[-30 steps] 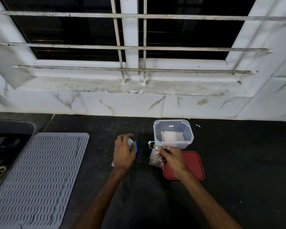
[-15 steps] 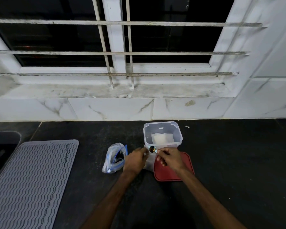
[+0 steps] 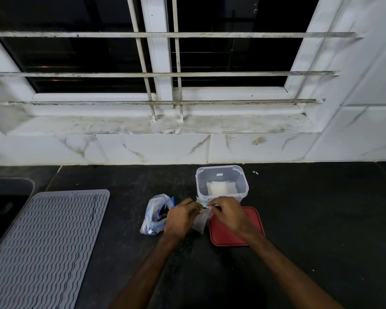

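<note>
On the black worktop [image 3: 321, 219]
A grey ribbed rubber mat [image 3: 45, 244] lay left; a clear plastic tub [image 3: 243, 186] stood just behind a red lid [image 3: 253, 221].

One wide-angle camera sits on the person's head and looks forward and down at the counter [image 3: 310, 219]. The clear tub [image 3: 236, 177] lies just right of the picture's middle and below it, near enough to see inside. Behind the tub, the barred window [image 3: 158, 74] fills the upper half, bowed by the lens. In front of the tub, both forearms rise from the bottom edge to the left hand [image 3: 179, 217] and right hand [image 3: 228, 214], which pinch a small pouch [image 3: 202, 221].
</note>
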### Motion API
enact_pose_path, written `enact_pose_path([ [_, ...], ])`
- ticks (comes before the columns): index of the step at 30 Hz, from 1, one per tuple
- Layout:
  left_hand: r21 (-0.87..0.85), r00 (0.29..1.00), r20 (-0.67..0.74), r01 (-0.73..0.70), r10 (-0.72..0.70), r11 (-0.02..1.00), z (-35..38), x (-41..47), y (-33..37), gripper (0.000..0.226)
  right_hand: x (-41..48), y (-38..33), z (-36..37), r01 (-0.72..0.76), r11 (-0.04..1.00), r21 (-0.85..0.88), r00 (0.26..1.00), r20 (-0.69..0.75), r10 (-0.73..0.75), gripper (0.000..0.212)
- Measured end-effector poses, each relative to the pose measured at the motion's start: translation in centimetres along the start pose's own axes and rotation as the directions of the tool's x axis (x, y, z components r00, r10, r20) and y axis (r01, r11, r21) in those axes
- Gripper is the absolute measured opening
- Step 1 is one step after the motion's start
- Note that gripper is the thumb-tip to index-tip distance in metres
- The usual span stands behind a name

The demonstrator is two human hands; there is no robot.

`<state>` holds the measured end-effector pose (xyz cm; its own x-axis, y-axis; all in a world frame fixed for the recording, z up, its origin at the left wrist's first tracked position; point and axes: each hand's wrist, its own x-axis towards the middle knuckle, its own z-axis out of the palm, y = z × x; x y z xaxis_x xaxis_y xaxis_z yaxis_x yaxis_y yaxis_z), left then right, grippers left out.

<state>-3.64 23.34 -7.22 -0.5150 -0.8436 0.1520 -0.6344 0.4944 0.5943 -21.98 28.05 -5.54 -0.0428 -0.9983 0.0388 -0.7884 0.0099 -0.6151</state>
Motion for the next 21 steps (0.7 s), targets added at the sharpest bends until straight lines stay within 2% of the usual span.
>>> enact_pose_path([
  [2, -0.023, 1.000, -0.023, 0.003, -0.004, 1.000, -0.04, -0.06, 0.11, 0.015, -0.11, 0.18, 0.19, 0.007, 1.000, 0.021, 0.997, -0.072, -0.005, 0.014],
  [6, -0.037, 0.998, -0.056, 0.032, -0.034, 0.999, -0.05, -0.23, -0.15, 0.015, -0.59, 0.12, 0.27, -0.043, 0.979, 0.201, 0.979, -0.187, 0.081, 0.016],
  [14, -0.050, 0.997, -0.075, 0.032, -0.036, 0.998, 0.02, -0.43, -0.30, 0.016, -0.86, -0.18, 0.78, -0.166, 0.856, 0.490, 0.943, -0.174, 0.282, 0.014],
  [18, -0.054, 0.996, -0.090, 0.017, -0.022, 0.998, -0.08, -0.38, -0.56, 0.016, -0.86, -0.14, 0.90, -0.180, 0.783, 0.595, 0.928, -0.161, 0.336, 0.012],
  [21, -0.044, 0.995, -0.094, 0.012, -0.016, 0.999, -0.08, -0.31, -0.74, 0.017, -0.83, -0.10, 0.54, -0.180, 0.776, 0.605, 0.933, -0.144, 0.328, 0.013],
])
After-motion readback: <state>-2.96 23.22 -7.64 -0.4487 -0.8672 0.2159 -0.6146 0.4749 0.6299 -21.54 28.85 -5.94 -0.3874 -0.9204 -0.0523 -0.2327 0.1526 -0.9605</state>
